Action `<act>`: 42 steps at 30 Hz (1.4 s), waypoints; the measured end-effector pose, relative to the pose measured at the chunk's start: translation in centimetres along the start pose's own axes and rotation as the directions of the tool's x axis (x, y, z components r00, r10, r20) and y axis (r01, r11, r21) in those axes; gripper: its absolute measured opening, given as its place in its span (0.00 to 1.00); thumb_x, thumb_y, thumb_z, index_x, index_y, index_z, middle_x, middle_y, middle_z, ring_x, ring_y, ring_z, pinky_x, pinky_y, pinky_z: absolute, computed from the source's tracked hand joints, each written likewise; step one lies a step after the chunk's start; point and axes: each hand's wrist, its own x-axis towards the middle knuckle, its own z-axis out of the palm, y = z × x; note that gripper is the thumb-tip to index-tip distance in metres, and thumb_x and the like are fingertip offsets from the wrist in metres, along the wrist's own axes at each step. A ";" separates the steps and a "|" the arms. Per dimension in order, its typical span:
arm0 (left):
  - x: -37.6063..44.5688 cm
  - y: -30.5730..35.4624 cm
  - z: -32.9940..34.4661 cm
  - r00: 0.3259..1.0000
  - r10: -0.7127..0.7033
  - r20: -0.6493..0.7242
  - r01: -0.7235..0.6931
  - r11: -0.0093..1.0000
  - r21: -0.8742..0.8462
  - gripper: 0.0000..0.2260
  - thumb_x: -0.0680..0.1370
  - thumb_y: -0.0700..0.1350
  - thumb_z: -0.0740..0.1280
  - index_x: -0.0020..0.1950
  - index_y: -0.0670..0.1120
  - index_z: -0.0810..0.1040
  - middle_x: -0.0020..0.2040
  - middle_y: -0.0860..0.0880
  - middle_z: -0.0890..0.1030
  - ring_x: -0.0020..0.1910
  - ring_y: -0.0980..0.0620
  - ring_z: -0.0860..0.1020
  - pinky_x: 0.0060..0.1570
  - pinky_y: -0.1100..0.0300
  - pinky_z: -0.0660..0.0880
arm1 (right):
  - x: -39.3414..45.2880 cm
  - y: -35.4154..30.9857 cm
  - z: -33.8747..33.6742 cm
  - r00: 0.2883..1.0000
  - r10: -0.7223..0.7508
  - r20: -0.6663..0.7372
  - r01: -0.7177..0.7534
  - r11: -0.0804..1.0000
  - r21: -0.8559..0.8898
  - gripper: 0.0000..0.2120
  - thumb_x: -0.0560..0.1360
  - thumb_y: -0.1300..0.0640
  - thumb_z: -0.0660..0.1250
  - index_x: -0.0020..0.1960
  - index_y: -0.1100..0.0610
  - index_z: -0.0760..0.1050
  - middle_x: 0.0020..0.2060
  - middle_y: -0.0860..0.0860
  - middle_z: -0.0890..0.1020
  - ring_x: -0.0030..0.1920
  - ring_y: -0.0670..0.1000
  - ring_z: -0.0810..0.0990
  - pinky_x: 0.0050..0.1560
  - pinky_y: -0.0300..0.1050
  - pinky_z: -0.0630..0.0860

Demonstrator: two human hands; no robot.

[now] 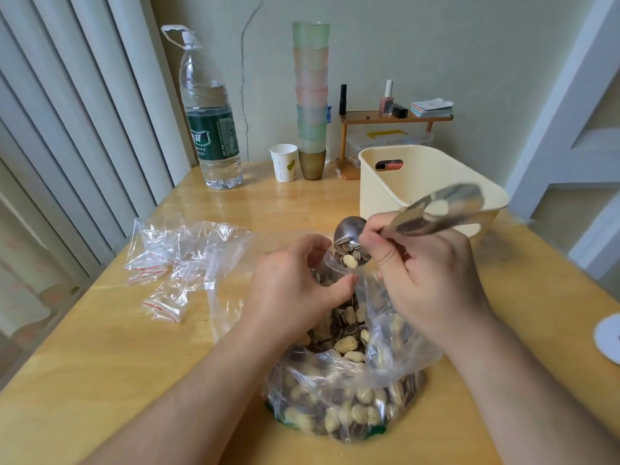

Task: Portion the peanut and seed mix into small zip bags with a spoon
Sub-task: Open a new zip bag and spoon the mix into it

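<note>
A large clear bag [339, 397] of peanuts and striped seeds lies on the yellow table [134, 347] near the front middle. My right hand [426, 280] grips a metal spoon [432, 213] by its handle. The spoon's bowl [349, 243] holds seeds and a peanut and tips down over a small zip bag [339, 263]. My left hand [295, 290] pinches that small bag's mouth just above the large bag. The small bag is mostly hidden by both hands.
Several empty small zip bags [161, 273] with red strips lie left inside a clear wrapper. A cream plastic bin [419, 182] stands behind my right hand. At the back stand a water bottle [211, 129], a paper cup [283, 162] and stacked cups [311, 95].
</note>
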 end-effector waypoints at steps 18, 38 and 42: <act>0.2 -0.3 -0.6 0.992 -0.122 -0.016 0.120 0.987 -0.105 0.16 0.69 0.60 0.80 0.52 0.58 0.81 0.39 0.63 0.84 0.43 0.69 0.81 0.41 0.73 0.75 | -0.4 0.5 -0.1 0.999 0.033 -0.008 -0.030 0.974 0.224 0.10 0.84 0.53 0.66 0.51 0.57 0.83 0.42 0.48 0.80 0.39 0.51 0.82 0.39 0.53 0.78; 0.0 -1.8 -2.2 0.991 -0.037 -0.125 -0.034 0.850 -0.526 0.28 0.72 0.53 0.80 0.71 0.54 0.77 0.55 0.54 0.88 0.57 0.56 0.85 0.62 0.49 0.81 | -0.8 1.1 0.3 0.934 0.347 0.090 -0.358 0.906 0.224 0.11 0.82 0.41 0.64 0.47 0.44 0.79 0.34 0.38 0.80 0.37 0.49 0.82 0.41 0.52 0.80; 0.3 -1.7 -2.8 0.986 -0.080 -0.146 -0.012 0.838 -0.546 0.27 0.75 0.50 0.77 0.72 0.53 0.75 0.56 0.53 0.87 0.53 0.53 0.87 0.58 0.48 0.83 | -1.0 0.6 0.5 0.909 0.352 0.224 -0.388 0.910 0.145 0.18 0.81 0.41 0.65 0.41 0.53 0.79 0.27 0.50 0.79 0.29 0.55 0.79 0.33 0.52 0.77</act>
